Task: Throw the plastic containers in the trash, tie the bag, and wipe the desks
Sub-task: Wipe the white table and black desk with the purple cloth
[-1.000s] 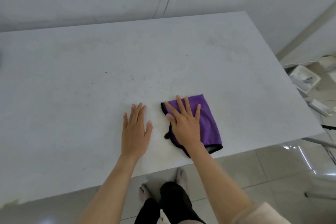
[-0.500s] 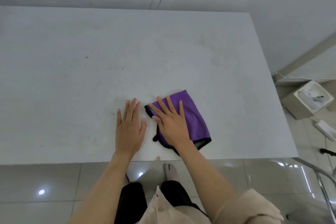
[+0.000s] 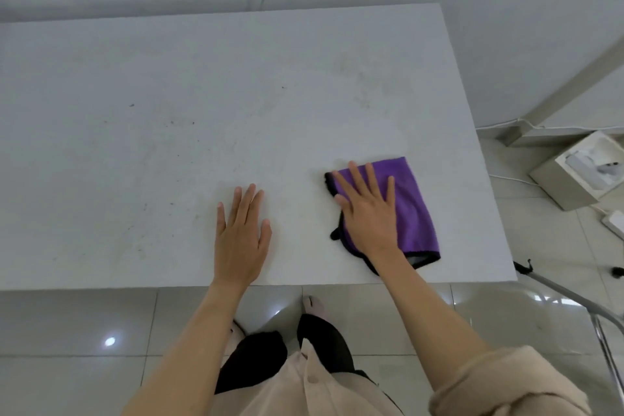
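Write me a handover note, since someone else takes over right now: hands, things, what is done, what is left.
Left hand: flat on the desk, holding nothing.
Right hand: fingers straight, pressing the purple cloth flat near the desk's front right corner.
Done: cannot tell; no containers or trash bag in view.
Left: specks and smudges remain across the left and far parts of the desk; wipe those, then any other desks.

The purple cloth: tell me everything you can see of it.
The cloth is purple with a black edge, soft and fuzzy like microfibre, folded into a rough rectangle with a grey layer showing at its near end. It lies flat on the white desk, near the front right corner. The right hand presses on its left half with straight, spread fingers. The left hand lies apart from it.
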